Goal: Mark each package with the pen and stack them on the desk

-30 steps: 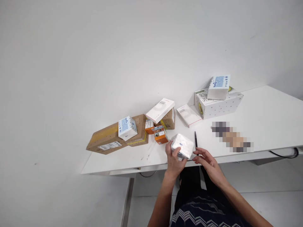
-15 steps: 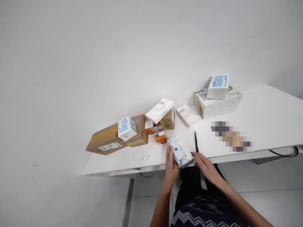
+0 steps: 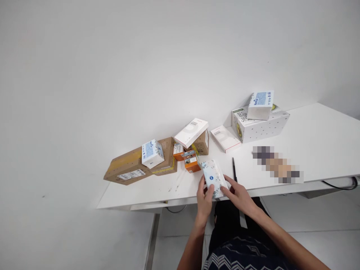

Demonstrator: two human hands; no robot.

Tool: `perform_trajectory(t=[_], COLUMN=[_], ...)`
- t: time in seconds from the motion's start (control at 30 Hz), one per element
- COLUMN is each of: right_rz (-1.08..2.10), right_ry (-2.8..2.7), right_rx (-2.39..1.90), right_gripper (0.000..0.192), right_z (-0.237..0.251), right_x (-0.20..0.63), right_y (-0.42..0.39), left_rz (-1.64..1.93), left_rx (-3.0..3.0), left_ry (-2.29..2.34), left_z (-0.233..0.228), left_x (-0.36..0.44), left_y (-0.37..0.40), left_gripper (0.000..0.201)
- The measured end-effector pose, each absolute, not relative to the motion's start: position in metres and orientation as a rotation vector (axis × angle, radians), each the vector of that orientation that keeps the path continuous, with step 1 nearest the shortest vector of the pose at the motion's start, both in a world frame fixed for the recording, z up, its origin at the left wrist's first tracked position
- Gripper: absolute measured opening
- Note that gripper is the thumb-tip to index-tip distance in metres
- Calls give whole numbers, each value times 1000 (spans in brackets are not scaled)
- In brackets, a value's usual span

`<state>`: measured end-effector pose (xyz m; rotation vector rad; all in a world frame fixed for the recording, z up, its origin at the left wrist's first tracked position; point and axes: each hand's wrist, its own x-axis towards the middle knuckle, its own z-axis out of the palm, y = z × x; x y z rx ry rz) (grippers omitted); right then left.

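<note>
A soft white tissue pack with a blue logo and a floral print lies flat near the front edge of the white table. My left hand grips its near left end. My right hand holds its near right side. A black pen lies on the table just right of the pack, beside my right fingers. An orange carton stands right behind the pack.
Behind are two brown cardboard boxes, a small blue-and-white pack on them, a white flat box on another brown box, a white box, and a dotted white box topped by another pack. A blurred patch lies at the right.
The pack was held up and turned over between my hands; now it lies flat on the table, printed side up, with both hands still on it.
</note>
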<state>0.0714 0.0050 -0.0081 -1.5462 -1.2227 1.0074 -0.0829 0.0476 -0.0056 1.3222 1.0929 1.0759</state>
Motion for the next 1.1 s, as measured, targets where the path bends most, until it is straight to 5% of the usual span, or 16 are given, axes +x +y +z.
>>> perform_trajectory(t=[0.5, 1.1], right_rz=[946, 1063], right_ry=[-1219, -1107], right_rx=[-1388, -1282], right_gripper=[48, 42], right_z=[-9, 13], right_x=[77, 65], right_y=[1, -15], left_rz=[1314, 1185], left_rx=[1167, 1403], left_ry=[1038, 1130], left_z=[-11, 15], left_x=[-82, -84], left_y=[45, 53], left_gripper=[44, 45])
